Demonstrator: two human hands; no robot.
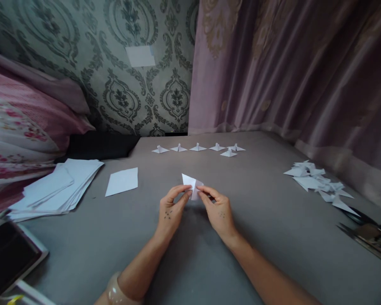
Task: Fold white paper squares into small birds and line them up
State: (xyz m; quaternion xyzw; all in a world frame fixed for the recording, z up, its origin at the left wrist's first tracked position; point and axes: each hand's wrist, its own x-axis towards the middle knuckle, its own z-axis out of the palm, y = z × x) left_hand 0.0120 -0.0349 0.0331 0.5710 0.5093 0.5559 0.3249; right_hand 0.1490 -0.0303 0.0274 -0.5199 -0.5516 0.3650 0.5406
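Observation:
A small piece of folded white paper (pixel 189 180) is held just above the grey surface, its pointed corner aimed up and to the left. My left hand (pixel 174 208) pinches its left side between thumb and fingers. On the opposite side, the thumb and fingers of my right hand (pixel 218 212) are closed on the same paper. A crease runs down the paper between both hands. Beyond it stand several folded paper figures (pixel 197 147) in a row, with one more (pixel 229 152) slightly nearer. Left of my hands lies a flat paper sheet (pixel 122 181).
A stack of white paper (pixel 59 190) lies at the left, with a dark-screened device (pixel 11 258) nearer me. To the right are a heap of folded paper figures (pixel 317 182) and scissors (pixel 357 239). Black cloth (pixel 98 145) lies at the back left; a curtain (pixel 257 76) hangs behind.

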